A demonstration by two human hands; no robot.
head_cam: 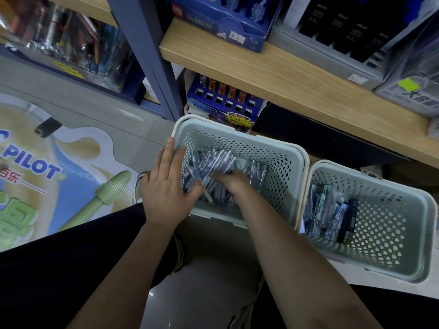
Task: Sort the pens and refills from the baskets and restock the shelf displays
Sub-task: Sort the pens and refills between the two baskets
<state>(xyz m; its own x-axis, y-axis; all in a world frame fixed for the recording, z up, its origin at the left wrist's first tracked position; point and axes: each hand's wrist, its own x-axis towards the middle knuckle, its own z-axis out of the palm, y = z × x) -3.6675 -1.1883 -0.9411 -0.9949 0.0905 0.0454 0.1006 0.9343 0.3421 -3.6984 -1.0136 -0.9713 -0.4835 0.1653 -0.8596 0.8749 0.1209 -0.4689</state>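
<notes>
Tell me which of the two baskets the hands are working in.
The left basket, under the blue display box; both hands reach into its pens. The right basket is untouched.

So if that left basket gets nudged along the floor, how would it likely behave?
The left basket would probably slide easily: it looks like thin perforated plastic on smooth floor. It seems light, holding only a low layer of pens. Tipping looks unlikely, as it is wide and the left hand rests at its rim.

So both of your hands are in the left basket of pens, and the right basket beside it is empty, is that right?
Not quite: the right basket isn't empty; the head view shows packaged refills inside. Left hand and right hand are at the left basket of pens.
</notes>
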